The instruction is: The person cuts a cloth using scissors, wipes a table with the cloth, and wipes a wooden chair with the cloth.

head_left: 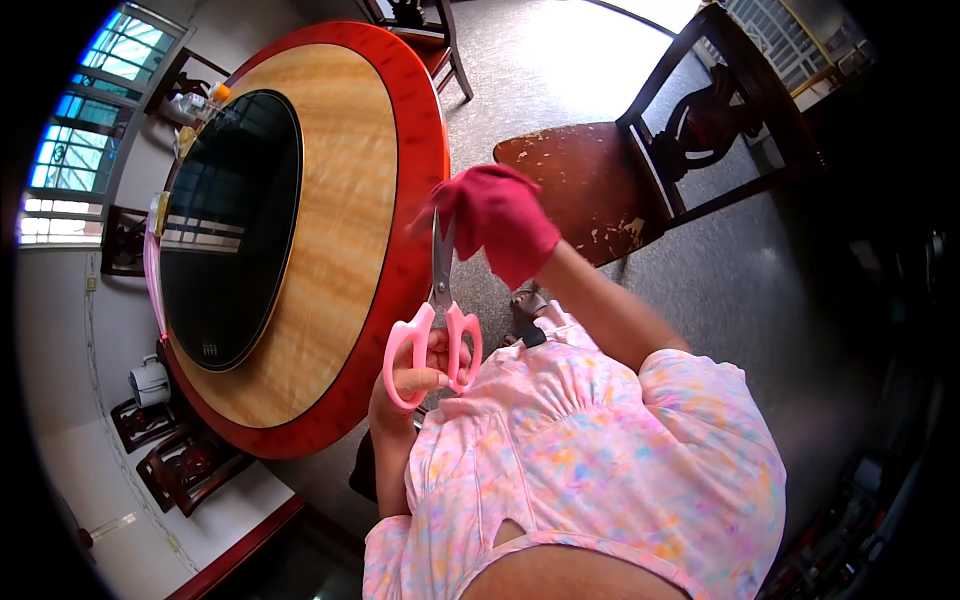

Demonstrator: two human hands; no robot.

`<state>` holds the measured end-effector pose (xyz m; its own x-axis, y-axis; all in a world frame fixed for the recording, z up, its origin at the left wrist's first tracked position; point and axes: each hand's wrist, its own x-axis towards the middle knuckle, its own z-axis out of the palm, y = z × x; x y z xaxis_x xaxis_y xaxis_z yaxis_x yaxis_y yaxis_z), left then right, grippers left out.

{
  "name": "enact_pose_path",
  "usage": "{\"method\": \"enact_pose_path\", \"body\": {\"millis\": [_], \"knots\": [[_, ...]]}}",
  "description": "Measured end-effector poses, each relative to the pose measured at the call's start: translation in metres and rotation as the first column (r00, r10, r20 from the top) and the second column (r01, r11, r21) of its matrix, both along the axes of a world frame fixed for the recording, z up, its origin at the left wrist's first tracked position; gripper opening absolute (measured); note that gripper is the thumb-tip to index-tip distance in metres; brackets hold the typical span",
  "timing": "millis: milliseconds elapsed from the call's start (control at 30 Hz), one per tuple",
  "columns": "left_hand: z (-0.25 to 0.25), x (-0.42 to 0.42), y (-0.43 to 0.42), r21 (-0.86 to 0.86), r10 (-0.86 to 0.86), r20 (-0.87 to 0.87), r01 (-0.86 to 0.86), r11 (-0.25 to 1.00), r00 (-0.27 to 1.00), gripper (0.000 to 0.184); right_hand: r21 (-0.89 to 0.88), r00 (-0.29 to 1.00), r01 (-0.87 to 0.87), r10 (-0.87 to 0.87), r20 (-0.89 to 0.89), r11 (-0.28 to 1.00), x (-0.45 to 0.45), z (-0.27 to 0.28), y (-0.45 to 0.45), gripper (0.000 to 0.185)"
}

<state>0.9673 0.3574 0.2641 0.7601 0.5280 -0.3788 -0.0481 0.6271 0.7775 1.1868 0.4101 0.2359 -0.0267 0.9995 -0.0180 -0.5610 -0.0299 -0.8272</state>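
Observation:
My left hand [418,378] grips a pair of scissors [441,288], its fingers and thumb in the pink handle loops. The metal blades point away from me, slightly parted, and reach up to the hanging edge of a dark red cloth [500,215]. That cloth covers my right hand [530,235] down to the wrist, so the fingers are hidden. Whether the blades have the fabric between them cannot be made out.
On the left stands a round table with a red rim [420,130] and a black turntable [235,230]. A worn wooden chair [580,170] is beyond my right hand. A white mug-like container [150,383] shows past the table's far-left edge.

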Motion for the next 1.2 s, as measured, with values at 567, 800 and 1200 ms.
{"method": "enact_pose_path", "body": {"millis": [567, 800, 1200], "knots": [[-0.076, 0.052, -0.016, -0.074, -0.199, -0.077, 0.193, 0.978, 0.977, 0.038, -0.871, 0.833, 0.336, -0.546, 0.096, 0.358, 0.072, -0.007, -0.240, 0.049], [-0.085, 0.116, -0.057, -0.021, -0.326, -0.130, 0.326, 0.945, 0.936, 0.032, -0.675, 0.721, 0.462, -0.687, -0.091, 0.575, 0.093, -0.028, -0.297, 0.057], [-0.079, 0.269, -0.175, 0.075, -0.506, -0.242, 0.536, 0.841, 0.828, 0.036, -0.368, 0.503, 0.700, -0.789, -0.354, 0.612, 0.193, -0.040, -0.479, 0.018]]}}
